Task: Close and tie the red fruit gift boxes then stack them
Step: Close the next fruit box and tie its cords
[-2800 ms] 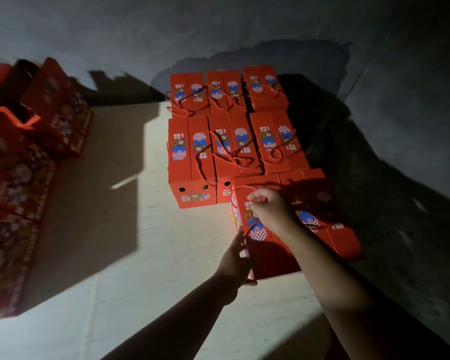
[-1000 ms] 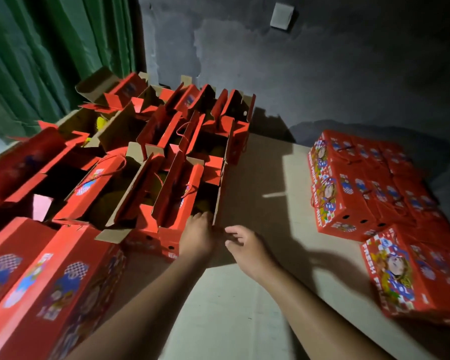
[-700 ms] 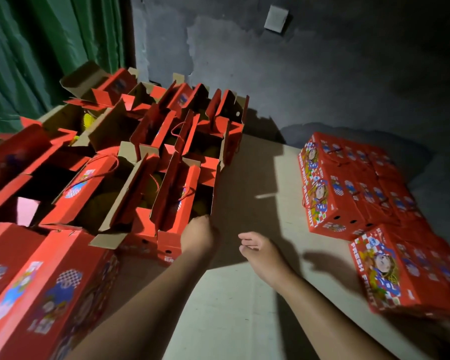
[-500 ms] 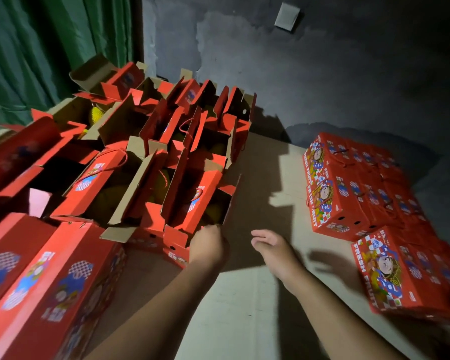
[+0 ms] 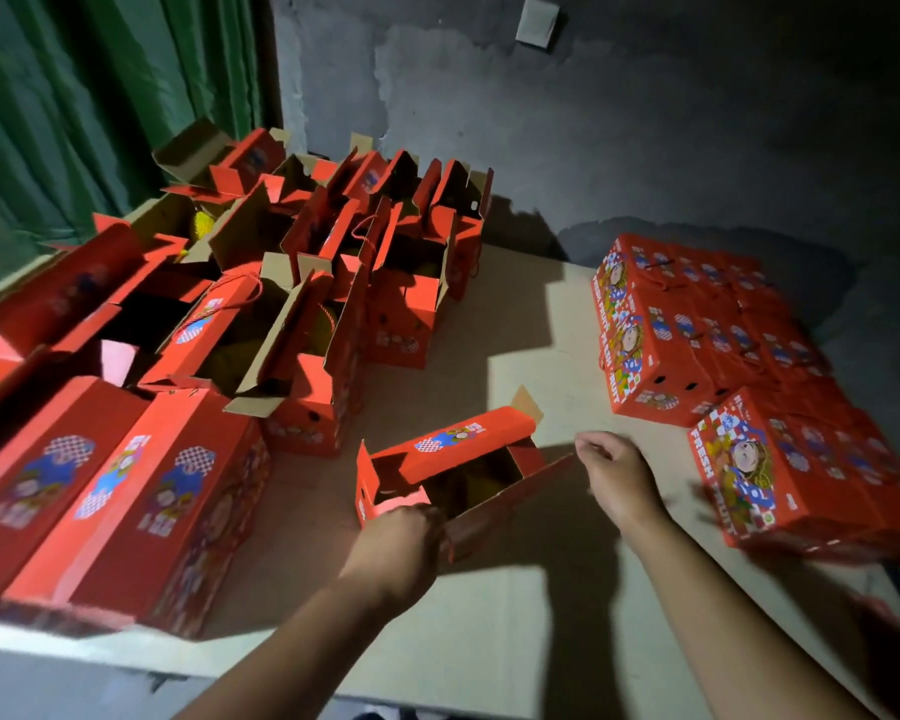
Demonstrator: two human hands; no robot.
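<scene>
Dim grey wall (image 5: 645,122) and a green curtain (image 5: 100,96) stand behind a pale table (image 5: 515,641), lit from one side.

Between the 2 hands lies 1 open box (image 5: 437,475), apart from the other boxes. The left hand (image 5: 396,548) grips its near end, with the fingers curled over the edge of the end flap. The right hand (image 5: 619,475) is just at the far tip of the long side flap (image 5: 510,496); its fingers are loosely curled, and I cannot tell for sure if they pinch the flap or only touch it. The other long flap, with the printed picture, already leans over the opening.

Beyond the left hand and to its left stand many open boxes (image 5: 333,283), their flaps up. Nearer, left of the left arm, lie closed boxes (image 5: 115,485). To the right of the right hand, closed and tied boxes (image 5: 697,324) stand in rows, and 1 more closed box (image 5: 801,470) lies just beside the right wrist.

I judge the step in hand is the start of closing this box, with many boxes not yet done. The next move asks the right hand to fold the side flap up and over, while the left holds the box steady, so the 2 long flaps meet at the top. Then the cord must be tied; I do not see the cord of this box.
</scene>
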